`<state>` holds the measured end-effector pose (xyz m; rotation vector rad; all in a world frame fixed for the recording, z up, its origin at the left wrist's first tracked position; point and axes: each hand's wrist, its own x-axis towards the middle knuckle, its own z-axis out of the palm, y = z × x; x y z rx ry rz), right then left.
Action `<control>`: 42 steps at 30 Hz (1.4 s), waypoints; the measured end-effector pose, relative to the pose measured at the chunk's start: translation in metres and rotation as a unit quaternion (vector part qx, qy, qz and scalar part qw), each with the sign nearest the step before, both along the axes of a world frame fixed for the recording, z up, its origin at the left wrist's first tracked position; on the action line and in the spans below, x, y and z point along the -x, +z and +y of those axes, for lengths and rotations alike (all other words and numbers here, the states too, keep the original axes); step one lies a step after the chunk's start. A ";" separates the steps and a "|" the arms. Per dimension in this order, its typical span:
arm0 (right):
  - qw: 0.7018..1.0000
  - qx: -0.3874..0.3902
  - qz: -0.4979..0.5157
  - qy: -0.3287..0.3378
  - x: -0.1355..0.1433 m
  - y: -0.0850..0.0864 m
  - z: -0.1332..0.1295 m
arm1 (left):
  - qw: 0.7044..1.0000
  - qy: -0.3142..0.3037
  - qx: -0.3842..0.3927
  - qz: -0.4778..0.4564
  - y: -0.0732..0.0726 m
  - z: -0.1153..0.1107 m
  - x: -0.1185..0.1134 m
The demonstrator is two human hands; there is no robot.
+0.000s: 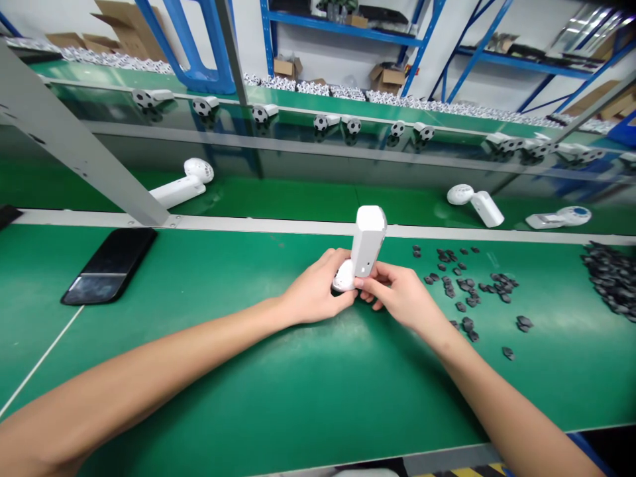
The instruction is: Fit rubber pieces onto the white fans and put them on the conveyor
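A white plastic device (368, 242) with a rounded head and a boxy handle stands handle-up over the green table. My left hand (320, 286) is closed around its rounded head, low on the left side. From the right, my right hand (392, 289) pinches near the joint where handle and head meet. Whether a small part sits between the right fingertips is hidden. Just right of that hand lie scattered small black plastic pieces (467, 285).
A bigger pile of black pieces (613, 281) lies at the far right. A black phone (110, 265) rests at left. Beyond the pale rail, similar white devices (487, 207) lie on a green conveyor belt (298, 199). A slanted metal post (84, 139) rises at left.
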<state>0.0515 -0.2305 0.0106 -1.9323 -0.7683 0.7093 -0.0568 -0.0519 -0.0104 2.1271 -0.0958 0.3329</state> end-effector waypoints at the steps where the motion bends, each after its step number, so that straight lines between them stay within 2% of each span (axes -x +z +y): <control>1: 1.000 0.001 -0.006 0.001 0.000 -0.001 0.000 | 1.000 -0.001 0.001 -0.001 0.000 0.000 0.000; 4: 0.998 -0.009 -0.061 0.008 0.000 -0.006 0.002 | 1.000 -0.013 0.024 0.001 -0.001 0.003 -0.001; 6: 0.992 -0.030 -0.123 0.026 0.002 -0.007 0.005 | 0.997 -0.023 0.069 0.008 -0.002 0.006 0.001; 9: 0.974 -0.077 -0.193 0.091 0.008 -0.002 0.004 | 0.987 -0.006 0.159 0.020 -0.003 0.009 0.005; 11: 0.964 -0.096 -0.202 0.142 0.010 0.001 -0.001 | 0.980 0.024 0.195 0.023 -0.003 0.010 0.007; 13: 0.963 -0.091 -0.200 0.156 0.008 0.001 -0.009 | 0.974 0.017 0.221 0.035 -0.001 0.010 0.010; 16: 0.969 -0.105 -0.208 0.079 0.000 -0.008 -0.018 | 0.973 -0.025 0.223 0.060 0.004 0.009 0.012; 19: 0.971 -0.158 -0.179 0.012 -0.007 -0.016 -0.026 | 0.985 -0.051 0.145 0.071 0.008 0.003 0.016; 21: 0.976 -0.169 -0.140 0.016 -0.008 -0.017 -0.031 | 0.992 -0.059 0.092 0.069 0.006 -0.003 0.018; 23: 0.980 -0.168 -0.107 0.030 -0.007 -0.018 -0.034 | 0.992 -0.063 0.080 0.070 0.002 -0.006 0.017; 25: 0.978 -0.182 -0.096 0.019 -0.004 -0.017 -0.034 | 0.988 -0.065 0.112 0.082 -0.003 -0.006 0.015; 28: 0.971 -0.211 -0.108 -0.029 0.000 -0.010 -0.028 | 0.966 -0.073 0.212 0.127 -0.004 -0.004 0.011; 30: 0.967 -0.218 -0.125 -0.047 -0.002 -0.001 -0.023 | 0.950 -0.068 0.264 0.150 -0.001 -0.004 0.006; 32: 0.962 -0.220 -0.158 -0.037 -0.012 0.011 -0.022 | 0.948 -0.037 0.272 0.159 0.004 -0.002 0.000; 34: 0.959 -0.200 -0.195 -0.053 -0.033 0.023 -0.029 | 0.956 0.035 0.237 0.169 0.010 0.009 -0.013; 35: 0.960 -0.155 -0.219 -0.080 -0.046 0.028 -0.035 | 0.962 0.084 0.193 0.172 0.014 0.020 -0.023; 36: 0.957 -0.083 -0.255 -0.109 -0.060 0.031 -0.042 | 0.968 0.137 0.126 0.167 0.017 0.033 -0.034; 38: 0.937 0.065 -0.310 -0.145 -0.086 0.033 -0.059 | 0.969 0.174 0.076 0.156 0.026 0.067 -0.063; 40: 0.923 0.159 -0.325 -0.131 -0.105 0.029 -0.073 | 0.965 0.214 0.014 0.153 0.036 0.104 -0.091; 42: 0.919 0.192 -0.323 -0.114 -0.115 0.022 -0.080 | 0.950 0.260 -0.069 0.157 0.044 0.136 -0.111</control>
